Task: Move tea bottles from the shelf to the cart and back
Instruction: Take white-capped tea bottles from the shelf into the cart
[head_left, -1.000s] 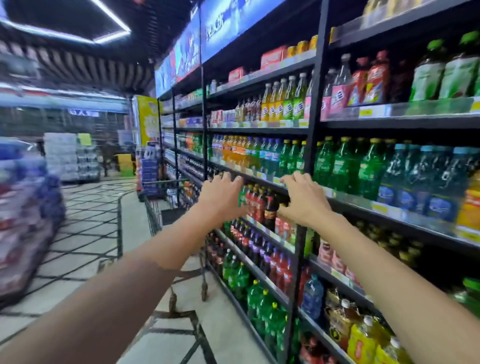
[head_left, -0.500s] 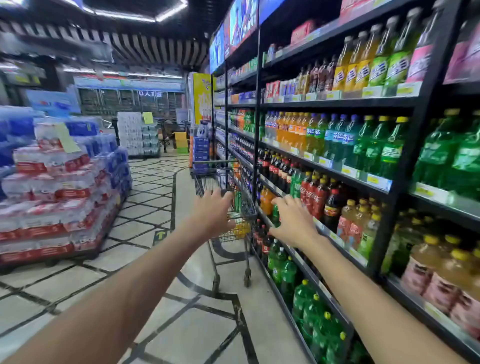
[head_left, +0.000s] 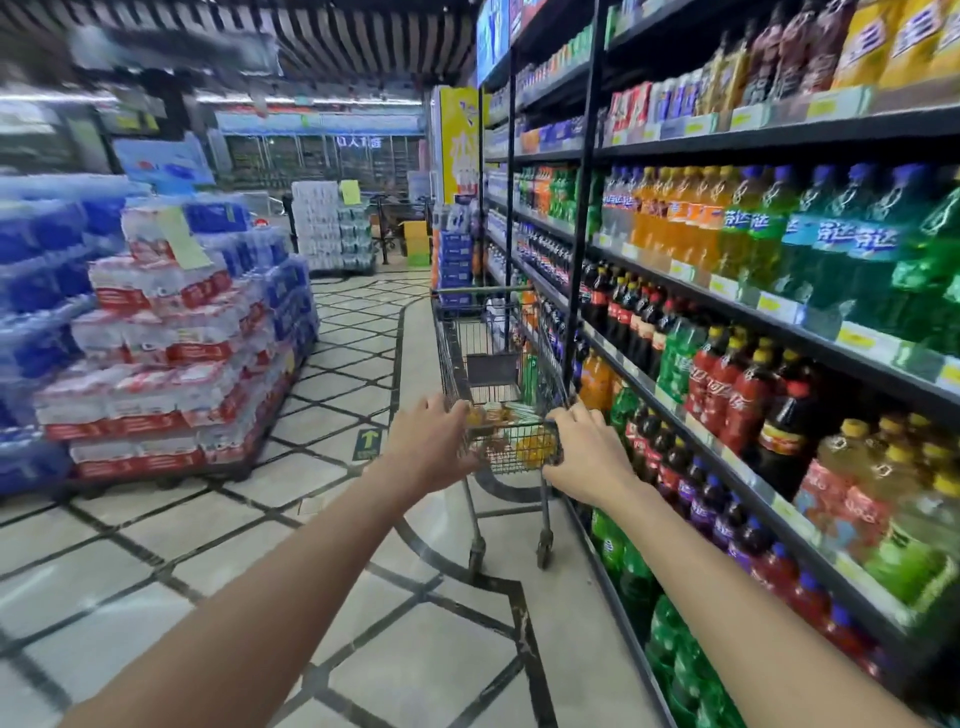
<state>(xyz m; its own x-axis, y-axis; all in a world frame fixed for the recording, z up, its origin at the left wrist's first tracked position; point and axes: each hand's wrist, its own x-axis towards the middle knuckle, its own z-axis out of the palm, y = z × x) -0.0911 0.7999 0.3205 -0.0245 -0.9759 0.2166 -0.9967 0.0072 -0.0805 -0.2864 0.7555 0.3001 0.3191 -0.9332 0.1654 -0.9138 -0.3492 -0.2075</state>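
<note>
Right hand (head_left: 587, 457): clasped on the near right corner of the cart (head_left: 451, 353), fingers curled over the top bar, thumb along it.
Left hand (head_left: 431, 441): back turned up, fingertips at the near left corner of the same bar; clenched or only resting, cannot tell through the blur.
Arms: both bare, stretched forward from the bottom edge, well apart at the elbows and closer at the wrists.
Cart: wire mesh, on wheels, standing lengthwise in the aisle, just beside the shelf (head_left: 579, 249) on its right.
Load (head_left: 535, 448): yellow and amber bottles low in the near end of the cart, seen through the mesh, too blurred to count.
Tea bottles (head_left: 844, 467): amber with yellow caps, upright on a lower tier, right of the right hand and apart from it.
Cola (head_left: 737, 400): red-labelled dark bottles on the same tier, left of the tea.
Upper tiers: orange, green and blue-capped bottles in rows.
Floor (head_left: 415, 649): pale tiles with dark lines.
Water packs (head_left: 156, 338): stacked left of the aisle, well apart from the cart.
</note>
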